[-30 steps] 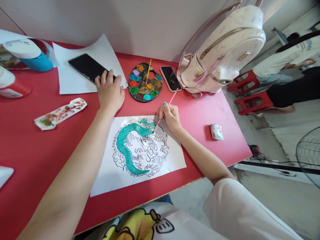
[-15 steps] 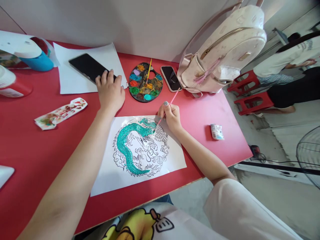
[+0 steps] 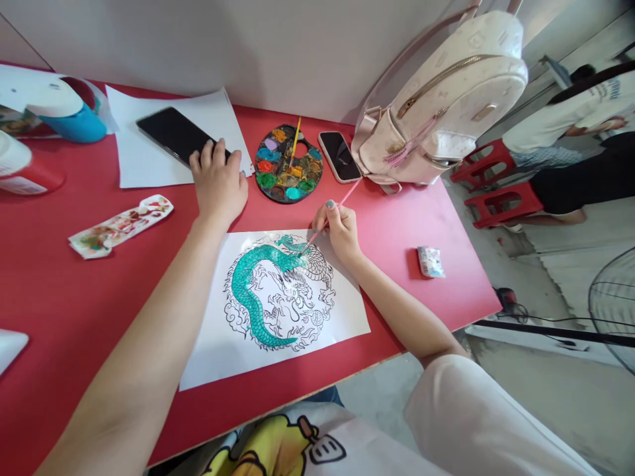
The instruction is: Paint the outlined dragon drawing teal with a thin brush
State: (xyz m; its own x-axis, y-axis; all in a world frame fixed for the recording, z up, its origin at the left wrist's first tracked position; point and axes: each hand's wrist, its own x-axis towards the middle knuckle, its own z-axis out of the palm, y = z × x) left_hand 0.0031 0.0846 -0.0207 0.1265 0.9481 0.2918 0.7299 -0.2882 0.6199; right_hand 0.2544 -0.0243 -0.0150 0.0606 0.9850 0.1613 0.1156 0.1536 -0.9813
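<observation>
My right hand [image 3: 338,230] pinches a thin pink paintbrush [image 3: 351,192], its tip on the dragon drawing [image 3: 342,324]. Green paint covers much of the dragon's curved body; the head and the right side stay black line on white. My left hand [image 3: 218,177] lies flat with fingers spread, its fingertips on the lower end of a large black phone [image 3: 171,132]. Under that phone are white paper sheets [image 3: 131,168]. A round paint palette [image 3: 278,188] with several colours sits between the hands, a yellow brush [image 3: 296,139] resting on it.
A smaller phone [image 3: 340,155] lies beside a cream backpack [image 3: 456,86] at the back. A small white packet [image 3: 431,262] is on the right. Blue [image 3: 82,122] and red bottles [image 3: 34,173] stand left, near a paint-stained strip [image 3: 122,226]. Beyond the table are red stools [image 3: 503,203], people and a fan [image 3: 618,311].
The brush tip has shifted slightly left and up across the dragon's body near the top. My left hand has stayed on the phone.
</observation>
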